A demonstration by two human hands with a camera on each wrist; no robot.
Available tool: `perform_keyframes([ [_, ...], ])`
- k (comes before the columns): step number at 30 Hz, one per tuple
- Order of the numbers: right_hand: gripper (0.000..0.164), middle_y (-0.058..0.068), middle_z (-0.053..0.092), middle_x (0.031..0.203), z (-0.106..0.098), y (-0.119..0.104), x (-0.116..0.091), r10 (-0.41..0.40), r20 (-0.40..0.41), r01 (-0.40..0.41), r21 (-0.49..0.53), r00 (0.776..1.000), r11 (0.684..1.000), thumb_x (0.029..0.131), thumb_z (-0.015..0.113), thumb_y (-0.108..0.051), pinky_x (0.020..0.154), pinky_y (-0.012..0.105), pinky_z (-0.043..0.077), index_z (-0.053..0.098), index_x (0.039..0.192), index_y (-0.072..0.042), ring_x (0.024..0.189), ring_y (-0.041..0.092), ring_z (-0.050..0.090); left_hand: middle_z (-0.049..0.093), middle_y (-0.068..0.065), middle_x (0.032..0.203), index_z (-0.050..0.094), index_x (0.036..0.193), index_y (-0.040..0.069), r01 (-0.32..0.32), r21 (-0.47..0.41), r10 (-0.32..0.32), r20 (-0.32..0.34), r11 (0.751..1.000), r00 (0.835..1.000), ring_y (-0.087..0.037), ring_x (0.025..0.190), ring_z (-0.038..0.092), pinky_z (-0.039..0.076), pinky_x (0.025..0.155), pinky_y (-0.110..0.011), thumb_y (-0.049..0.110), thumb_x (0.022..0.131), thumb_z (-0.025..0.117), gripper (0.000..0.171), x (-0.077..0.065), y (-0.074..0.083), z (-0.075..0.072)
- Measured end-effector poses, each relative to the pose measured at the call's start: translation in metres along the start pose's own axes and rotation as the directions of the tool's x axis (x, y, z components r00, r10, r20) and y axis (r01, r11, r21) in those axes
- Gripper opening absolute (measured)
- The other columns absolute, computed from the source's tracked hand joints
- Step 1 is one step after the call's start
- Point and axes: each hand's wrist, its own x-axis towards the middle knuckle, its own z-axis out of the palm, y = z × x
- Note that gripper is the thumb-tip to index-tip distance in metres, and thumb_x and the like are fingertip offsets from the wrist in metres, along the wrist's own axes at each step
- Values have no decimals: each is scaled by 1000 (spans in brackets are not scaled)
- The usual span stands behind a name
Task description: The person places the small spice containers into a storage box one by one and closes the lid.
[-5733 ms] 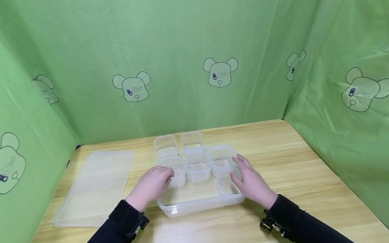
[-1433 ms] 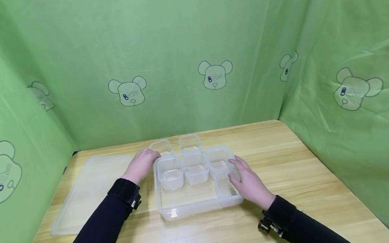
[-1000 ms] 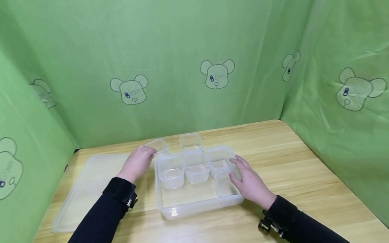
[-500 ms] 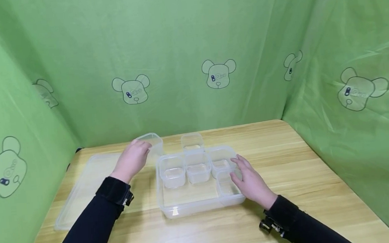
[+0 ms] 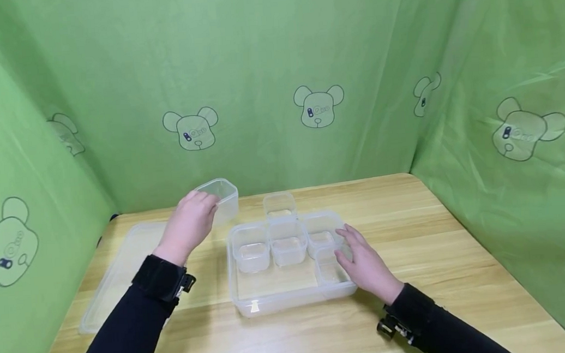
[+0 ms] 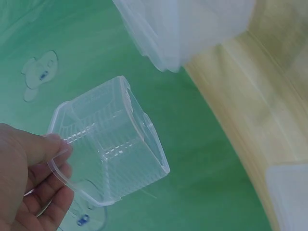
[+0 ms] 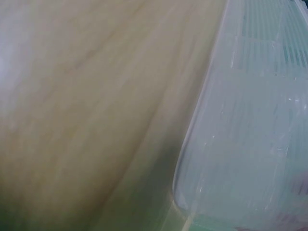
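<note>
My left hand [image 5: 189,221] pinches the rim of a small clear plastic container [image 5: 225,205], lifted above the table at the back left. In the left wrist view that container [image 6: 108,144] hangs tilted between thumb and fingers. A large clear plastic box [image 5: 272,306] sits mid-table with several small containers inside, one of them a front-right container [image 5: 329,271]. My right hand [image 5: 369,263] rests at the box's right edge, fingers loosely spread and thumb over that front-right container. The right wrist view shows the box's side [image 7: 231,144]; the right fingers are mostly out of sight there.
Another small container [image 5: 279,205] stands on the table just behind the box. A large flat translucent lid [image 5: 123,286] lies to the left, partly under my left arm. Green curtains [image 5: 255,63] enclose the wooden table [image 5: 445,252] at the back and sides.
My left hand, earlier at the box's left container, has taken the small container from behind the box and raised it up and leftward. My right hand has stayed in place.
</note>
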Motion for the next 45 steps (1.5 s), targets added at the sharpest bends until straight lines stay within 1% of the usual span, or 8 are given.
perform_keyframes([
  [6, 55, 28, 21, 159, 0, 0, 1, 2, 5, -2, 8, 1000, 1000, 101, 56, -21, 107, 61, 36, 39, 149, 2, 135, 49, 40, 72, -15, 101, 70, 108, -2, -36, 14, 36, -11, 999, 999, -33, 102, 64, 47, 101, -47, 3, 92, 67, 16, 2, 17, -4],
  [10, 55, 29, 21, 159, -1, 0, 1, -1, 2, 1, 10, 1000, 1000, 101, 56, -20, 107, 61, 36, 39, 148, 3, 134, 49, 41, 72, -14, 100, 70, 107, -1, -88, 35, 89, -44, 996, 995, -32, 99, 65, 49, 97, -46, 2, 91, 69, 17, -1, 27, -3],
  [16, 55, 28, 21, 159, -1, -1, 1, 3, 4, -3, 15, 1000, 1000, 101, 56, -21, 107, 61, 36, 39, 148, 2, 134, 49, 41, 71, -12, 93, 70, 101, -2, -218, 54, 224, -129, 974, 966, -30, 91, 65, 54, 88, -43, -3, 87, 70, 14, -9, 45, -1],
  [19, 55, 28, 21, 159, 0, 0, 0, 5, 3, -5, 16, 1000, 1000, 101, 55, -21, 107, 61, 36, 39, 149, 2, 134, 49, 42, 70, -10, 90, 70, 100, -1, -249, 49, 254, -144, 967, 956, -28, 87, 64, 55, 81, -40, -4, 86, 70, 14, -15, 56, 0],
  [24, 55, 28, 22, 159, 1, 1, 0, 4, -5, -4, 14, 1000, 1000, 101, 56, -21, 106, 61, 38, 39, 149, 2, 132, 49, 45, 70, -8, 92, 71, 103, 1, -283, 37, 285, -122, 959, 951, -25, 89, 64, 55, 82, -36, -2, 88, 70, 15, -23, 76, 1],
  [30, 56, 28, 22, 159, 0, 0, -1, 1, -10, -1, 18, 1000, 1000, 101, 56, -21, 105, 61, 39, 39, 148, 2, 130, 48, 47, 69, -6, 93, 70, 104, 3, -340, 49, 344, -96, 939, 934, -22, 90, 64, 54, 83, -33, 1, 87, 72, 17, -32, 96, 5],
  [36, 55, 28, 22, 159, -1, -1, 0, -3, -14, 4, 19, 1000, 1000, 101, 56, -21, 103, 61, 41, 40, 148, 2, 127, 47, 50, 69, -4, 93, 70, 103, 5, -365, 39, 367, -86, 930, 926, -21, 91, 63, 54, 84, -33, -3, 85, 69, 19, -38, 108, 10],
  [45, 53, 28, 23, 158, 1, -1, 1, -27, -25, 27, 19, 999, 999, 101, 56, -19, 99, 59, 46, 41, 147, 3, 123, 45, 54, 69, -3, 98, 69, 106, 6, -379, 43, 380, -22, 924, 925, -19, 96, 63, 52, 88, -33, -5, 80, 72, 28, -46, 121, 16],
])
